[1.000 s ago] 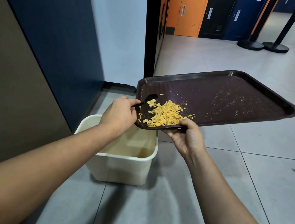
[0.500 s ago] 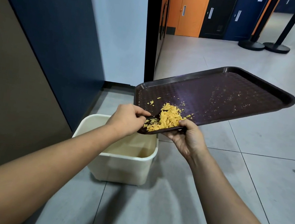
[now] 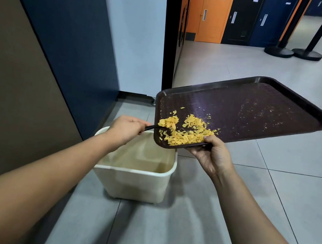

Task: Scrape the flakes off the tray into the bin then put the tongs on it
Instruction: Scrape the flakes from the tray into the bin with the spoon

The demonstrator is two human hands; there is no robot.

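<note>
A dark brown tray (image 3: 261, 107) is held tilted, its near left corner low over a cream bin (image 3: 133, 182). My right hand (image 3: 211, 153) grips the tray's near edge from below, thumb on the rim. Yellow flakes (image 3: 187, 132) are heaped in that low corner, with fine crumbs scattered further up the tray. My left hand (image 3: 126, 128) is closed on the black tongs (image 3: 152, 127), whose tip reaches over the tray's left rim into the flakes. Most of the tongs is hidden by my hand and the heap.
The bin stands on a grey tiled floor (image 3: 267, 209) against a dark blue and brown wall (image 3: 51, 54) on the left. A black door frame (image 3: 170, 40) stands behind the tray. Two black stanchion bases (image 3: 292, 52) and coloured lockers (image 3: 214, 15) are far back.
The tongs' tip has pushed into the heap and lifted some flakes at the tray's left rim. The heap has spread along the near edge. The tray sits a little lower.
</note>
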